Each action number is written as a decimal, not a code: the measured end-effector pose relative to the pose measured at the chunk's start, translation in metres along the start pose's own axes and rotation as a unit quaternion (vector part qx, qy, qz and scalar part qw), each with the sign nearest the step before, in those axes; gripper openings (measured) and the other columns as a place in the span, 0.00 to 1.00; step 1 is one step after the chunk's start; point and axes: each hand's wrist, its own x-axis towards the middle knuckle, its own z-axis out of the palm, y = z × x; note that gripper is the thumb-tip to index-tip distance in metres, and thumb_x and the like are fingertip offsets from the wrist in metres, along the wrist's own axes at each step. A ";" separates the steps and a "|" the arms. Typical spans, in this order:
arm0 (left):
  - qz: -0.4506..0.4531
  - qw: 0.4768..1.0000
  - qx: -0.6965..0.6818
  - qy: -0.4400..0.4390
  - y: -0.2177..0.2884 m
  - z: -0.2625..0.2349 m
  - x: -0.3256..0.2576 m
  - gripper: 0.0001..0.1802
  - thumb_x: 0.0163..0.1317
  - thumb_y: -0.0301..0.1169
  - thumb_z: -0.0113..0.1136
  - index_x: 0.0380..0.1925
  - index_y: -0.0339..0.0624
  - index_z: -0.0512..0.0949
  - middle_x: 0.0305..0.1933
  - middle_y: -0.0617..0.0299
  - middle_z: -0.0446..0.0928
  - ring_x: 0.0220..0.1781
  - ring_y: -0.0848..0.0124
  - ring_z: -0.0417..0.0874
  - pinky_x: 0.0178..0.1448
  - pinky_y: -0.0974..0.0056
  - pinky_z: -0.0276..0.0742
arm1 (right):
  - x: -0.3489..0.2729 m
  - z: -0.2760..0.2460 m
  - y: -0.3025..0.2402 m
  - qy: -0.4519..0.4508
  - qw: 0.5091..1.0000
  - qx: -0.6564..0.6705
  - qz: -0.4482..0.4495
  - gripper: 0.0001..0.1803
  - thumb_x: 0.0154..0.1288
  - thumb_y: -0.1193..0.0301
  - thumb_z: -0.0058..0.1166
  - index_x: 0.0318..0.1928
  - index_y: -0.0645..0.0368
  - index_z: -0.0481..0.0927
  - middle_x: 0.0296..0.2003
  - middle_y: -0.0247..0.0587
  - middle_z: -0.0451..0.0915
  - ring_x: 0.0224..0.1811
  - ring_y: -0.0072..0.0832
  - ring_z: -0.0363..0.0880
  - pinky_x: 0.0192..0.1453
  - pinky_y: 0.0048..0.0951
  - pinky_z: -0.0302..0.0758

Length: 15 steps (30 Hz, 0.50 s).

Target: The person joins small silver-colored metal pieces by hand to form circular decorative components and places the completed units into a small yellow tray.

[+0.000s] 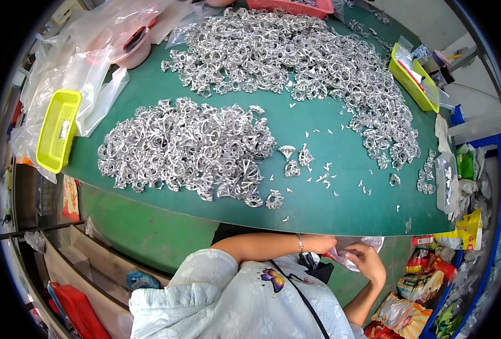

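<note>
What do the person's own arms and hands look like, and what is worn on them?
Both forearms are bare. The left hand has a thin silver bracelet at its wrist. The right hand shows no ring or glove that I can make out. The left upper arm is covered by a short, loose sleeve of pale, textured fabric.

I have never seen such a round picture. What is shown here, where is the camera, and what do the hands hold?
There is no machine: a person works with bare hands. The camera sits on the person's head and looks down; its wide lens bends the edges. A green table carries two big heaps of small silver metal parts, with loose bits between. A yellow basket lies at the left. Below the table edge, the left hand and the right hand together hold a clear plastic bag.
</note>
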 end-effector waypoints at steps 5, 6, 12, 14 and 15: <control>-0.077 0.970 -0.225 0.055 -0.021 0.035 0.012 0.09 0.53 0.26 0.52 0.30 0.37 0.80 0.34 0.48 0.79 0.36 0.58 0.80 0.42 0.56 0.75 | 0.053 -0.015 -0.114 0.053 0.968 0.080 -0.232 0.09 0.55 0.78 0.53 0.38 0.67 0.78 0.33 0.42 0.79 0.34 0.28 0.76 0.38 0.26 0.70; -0.088 0.976 -0.187 0.064 -0.022 0.035 0.009 0.08 0.51 0.28 0.54 0.28 0.38 0.81 0.33 0.48 0.79 0.36 0.57 0.80 0.43 0.55 0.75 | 0.068 -0.011 -0.135 0.107 0.967 0.064 -0.221 0.11 0.53 0.79 0.53 0.40 0.66 0.78 0.34 0.42 0.79 0.35 0.30 0.76 0.38 0.26 0.70; -0.163 0.901 -0.402 -0.005 -0.014 0.031 0.016 0.10 0.47 0.32 0.58 0.23 0.34 0.80 0.29 0.44 0.78 0.32 0.52 0.80 0.40 0.51 0.74 | 0.145 0.012 -0.180 0.185 0.894 -0.151 -0.378 0.24 0.50 0.83 0.53 0.51 0.59 0.73 0.45 0.43 0.74 0.48 0.42 0.70 0.53 0.36 0.65; -0.116 0.944 -0.309 0.032 -0.010 0.024 0.015 0.12 0.52 0.33 0.55 0.25 0.34 0.79 0.29 0.45 0.78 0.31 0.56 0.80 0.38 0.54 0.74 | 0.158 0.014 -0.174 0.145 0.911 -0.159 -0.352 0.24 0.50 0.83 0.53 0.51 0.58 0.73 0.45 0.43 0.73 0.46 0.41 0.70 0.53 0.38 0.64; -0.098 0.957 -0.269 0.043 -0.009 0.021 0.014 0.13 0.55 0.34 0.52 0.27 0.34 0.79 0.30 0.47 0.79 0.30 0.59 0.80 0.37 0.57 0.75 | 0.161 0.011 -0.171 0.130 0.919 -0.166 -0.334 0.24 0.51 0.83 0.53 0.51 0.58 0.73 0.45 0.43 0.73 0.45 0.41 0.71 0.53 0.39 0.64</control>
